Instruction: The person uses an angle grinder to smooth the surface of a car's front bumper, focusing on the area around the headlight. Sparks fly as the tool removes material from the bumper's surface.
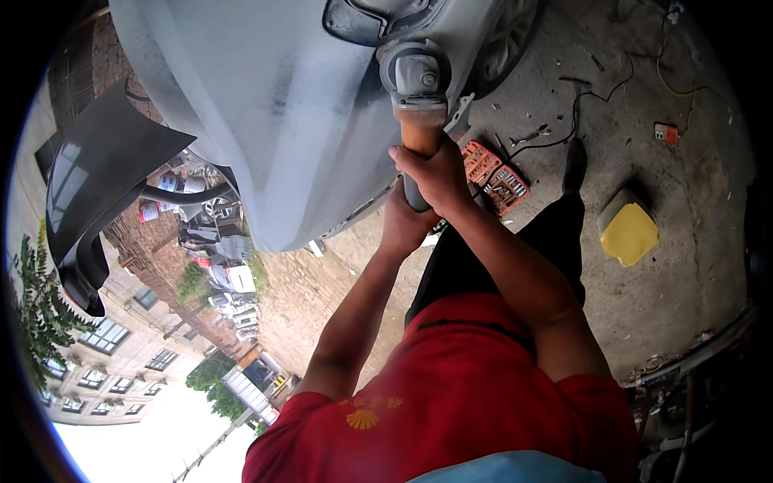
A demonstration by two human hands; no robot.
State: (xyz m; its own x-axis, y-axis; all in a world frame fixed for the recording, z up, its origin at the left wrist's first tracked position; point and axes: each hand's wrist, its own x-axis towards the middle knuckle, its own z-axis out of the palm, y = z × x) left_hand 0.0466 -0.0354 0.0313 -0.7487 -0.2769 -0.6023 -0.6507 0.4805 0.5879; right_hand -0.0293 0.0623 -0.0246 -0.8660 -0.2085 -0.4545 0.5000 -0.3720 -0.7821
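An angle grinder (422, 135) with an orange-brown body and a grey metal head is gripped by both hands. My right hand (437, 175) wraps round its middle. My left hand (405, 219) closes on the rear end, just below the right. The grinder's head rests at or very close to the grey car body panel (298, 97), beside a dark recess (374, 22) in the bodywork. Its disc is mostly hidden beneath the head, so contact cannot be made out. Pale, sanded-looking patches run across the panel.
Behind the grinder is a car wheel (506, 44). An orange-red tool case (501, 183) lies open by my legs, with a black cable (592, 95) across the floor. To the right stands a yellow-topped stool (630, 233). A dark raised panel (109, 149) projects at left.
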